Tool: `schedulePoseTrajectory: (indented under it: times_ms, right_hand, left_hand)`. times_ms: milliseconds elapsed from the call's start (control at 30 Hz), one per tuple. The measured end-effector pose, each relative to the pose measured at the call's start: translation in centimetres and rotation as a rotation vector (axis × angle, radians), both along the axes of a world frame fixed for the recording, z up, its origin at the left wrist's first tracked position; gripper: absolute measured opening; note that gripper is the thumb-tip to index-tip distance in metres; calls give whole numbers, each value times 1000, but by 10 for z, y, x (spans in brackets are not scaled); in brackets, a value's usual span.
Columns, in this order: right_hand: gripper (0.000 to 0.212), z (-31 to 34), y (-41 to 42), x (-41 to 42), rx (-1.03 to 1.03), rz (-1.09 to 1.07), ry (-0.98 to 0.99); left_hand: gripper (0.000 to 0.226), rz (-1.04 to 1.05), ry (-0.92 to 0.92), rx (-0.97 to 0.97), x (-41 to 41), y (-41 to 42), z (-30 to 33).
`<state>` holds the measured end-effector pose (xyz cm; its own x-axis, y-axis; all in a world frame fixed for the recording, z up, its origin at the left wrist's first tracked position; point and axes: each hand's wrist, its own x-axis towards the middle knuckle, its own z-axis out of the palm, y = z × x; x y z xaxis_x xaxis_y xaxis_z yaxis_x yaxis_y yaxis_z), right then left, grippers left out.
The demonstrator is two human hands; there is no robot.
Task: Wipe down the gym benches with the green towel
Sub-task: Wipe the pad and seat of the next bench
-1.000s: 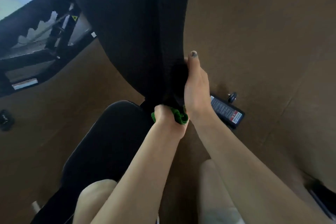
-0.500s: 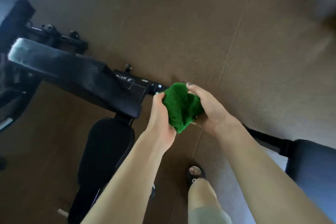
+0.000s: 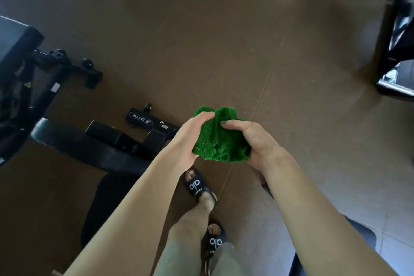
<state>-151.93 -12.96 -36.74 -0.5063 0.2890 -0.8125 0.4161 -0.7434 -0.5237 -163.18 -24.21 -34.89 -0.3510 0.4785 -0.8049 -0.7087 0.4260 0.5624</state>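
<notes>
Fingers (image 3: 233, 123) of both hands curl into the green towel (image 3: 218, 141), pinching its bunched folds at frame centre above the floor. It looks soft, light and limp, so gathering a thick wad should hold best. The black bench (image 3: 94, 150) lies lower left.

A brown floor (image 3: 201, 40) with a thin seam running across it carries a black gym bench (image 3: 94, 152) at the left, its frame base (image 3: 143, 122) resting on the floor, two black slide sandals (image 3: 197, 186) near the bottom, and another dark machine (image 3: 394, 56) at the right edge
</notes>
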Motion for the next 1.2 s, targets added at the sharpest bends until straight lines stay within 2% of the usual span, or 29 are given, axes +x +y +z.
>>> schedulePoseTrajectory:
  times_ms: [100,233,367,533,667,800,967,1067,1200]
  right_hand:
    - [30,14,27,-42,-45,70,-18]
    - [26,33,66,-113,-99,229,-16]
    - [28,52,100,-182,-146,359,-10]
    - [38,56,152,-265,-194,514,34]
    - [36,57,198,-343,-220,615,56]
    - [31,56,235,-428,-193,705,90]
    - [32,64,250,-514,-181,772,122]
    - [33,69,246,-565,-188,815,140]
    - [35,62,235,-633,-144,921,151]
  left_hand:
    - [28,-22,15,13,-44,20,3]
    - [24,-13,125,-55,-112,48,8]
    - [43,-4,202,-80,-182,75,23]
    - [16,23,286,-29,-257,112,40]
    - [13,137,365,-59,-313,144,41]
    - [18,358,406,-101,-373,174,40]
    - [37,572,297,-130,-427,185,43]
    - [33,685,186,-70,-461,179,47]
    - [26,793,223,-22,-511,160,41]
